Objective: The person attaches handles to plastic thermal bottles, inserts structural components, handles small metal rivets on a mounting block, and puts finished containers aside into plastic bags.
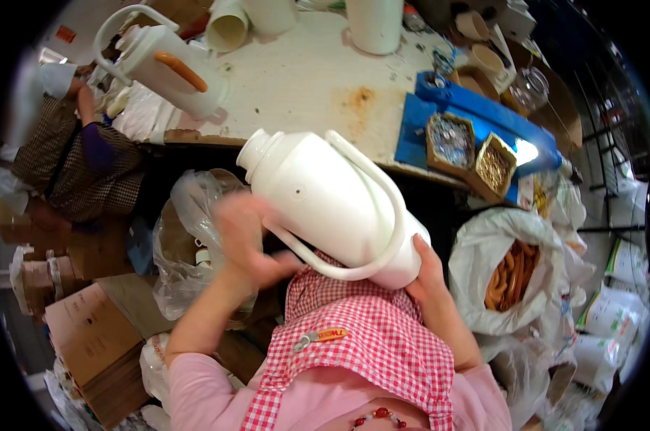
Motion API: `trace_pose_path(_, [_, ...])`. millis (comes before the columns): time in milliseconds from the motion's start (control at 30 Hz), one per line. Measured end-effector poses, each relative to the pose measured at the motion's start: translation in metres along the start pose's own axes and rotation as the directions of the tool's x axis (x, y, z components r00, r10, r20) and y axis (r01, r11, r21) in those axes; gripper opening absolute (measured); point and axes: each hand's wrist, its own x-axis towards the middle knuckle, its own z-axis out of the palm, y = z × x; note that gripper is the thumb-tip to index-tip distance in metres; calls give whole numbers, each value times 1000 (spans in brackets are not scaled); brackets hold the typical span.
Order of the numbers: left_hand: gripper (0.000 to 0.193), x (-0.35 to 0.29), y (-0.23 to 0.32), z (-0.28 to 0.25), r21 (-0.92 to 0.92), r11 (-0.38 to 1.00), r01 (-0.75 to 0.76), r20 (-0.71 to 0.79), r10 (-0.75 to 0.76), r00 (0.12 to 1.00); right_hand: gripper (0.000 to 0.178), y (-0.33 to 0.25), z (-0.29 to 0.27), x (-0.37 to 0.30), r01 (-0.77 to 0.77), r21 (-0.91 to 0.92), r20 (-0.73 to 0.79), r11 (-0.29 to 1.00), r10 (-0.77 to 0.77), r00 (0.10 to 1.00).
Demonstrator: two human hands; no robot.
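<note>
A white thermos flask shell [325,194] with a ringed neck lies tilted across my lap, its neck toward the upper left. A white carrying handle [382,179] loops round its body, and a small hole shows on its side. My right hand [427,271] grips the shell's base at the lower right. Beside the near end of the handle is my left hand [247,233], blurred by motion, its thumb spread from the fingers. Whether it touches the handle I cannot tell. Another white flask [170,72], with an orange side grip [181,70], stands on the table at the left.
Ahead is a white table [296,93] with more white shells [374,25]. At right, a blue fixture [476,108] carries two boxes of small metal parts [450,140]. A white sack [476,244] holds orange grips [513,276]. Cardboard [95,330] and another person [88,158] are at left.
</note>
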Motion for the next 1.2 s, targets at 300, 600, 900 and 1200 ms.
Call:
trace_pose_path(300, [37, -30, 28, 25, -322, 823, 468, -234, -548, 803, 62, -32, -88, -6, -59, -96, 42, 994, 64, 997])
trace_pose_path(600, [47, -62, -33, 37, -341, 672, 657, 189, -636, 748, 43, -60, -89, -18, -77, -531, -2, 844, 90, 996])
trace_pose_path(900, [50, -54, -37, 65, -608, 406, 682, 425, -559, 712, 12, -202, -20, 29, -53, -887, 380, -458, -792, 478])
trace_pose_path(1200, [44, -53, -42, 70, -582, 437, 686, 422, -559, 714, 10, -227, -53, 84, -354, -701, 321, -619, -717, 618])
